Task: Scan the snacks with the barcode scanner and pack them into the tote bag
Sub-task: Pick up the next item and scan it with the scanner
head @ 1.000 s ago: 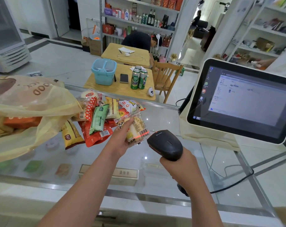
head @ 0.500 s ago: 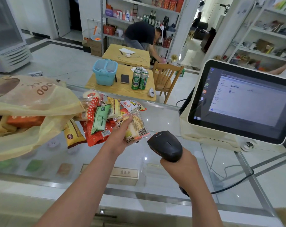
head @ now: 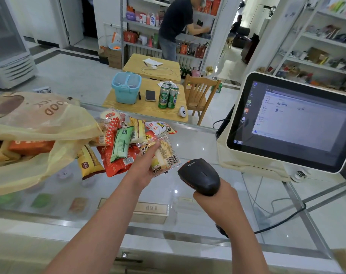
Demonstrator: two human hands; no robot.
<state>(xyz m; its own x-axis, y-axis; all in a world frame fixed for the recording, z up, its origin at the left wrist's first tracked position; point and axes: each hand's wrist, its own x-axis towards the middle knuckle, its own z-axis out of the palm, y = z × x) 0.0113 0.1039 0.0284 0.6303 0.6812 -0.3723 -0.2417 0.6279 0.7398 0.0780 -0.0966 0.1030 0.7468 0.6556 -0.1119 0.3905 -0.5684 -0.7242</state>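
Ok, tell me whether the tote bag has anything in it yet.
Partly filled: orange and pale packets show through the tote bag.

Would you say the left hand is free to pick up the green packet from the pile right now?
Probably not: the left hand is holding a clear snack packet. The green packet lies uncovered atop the pile.
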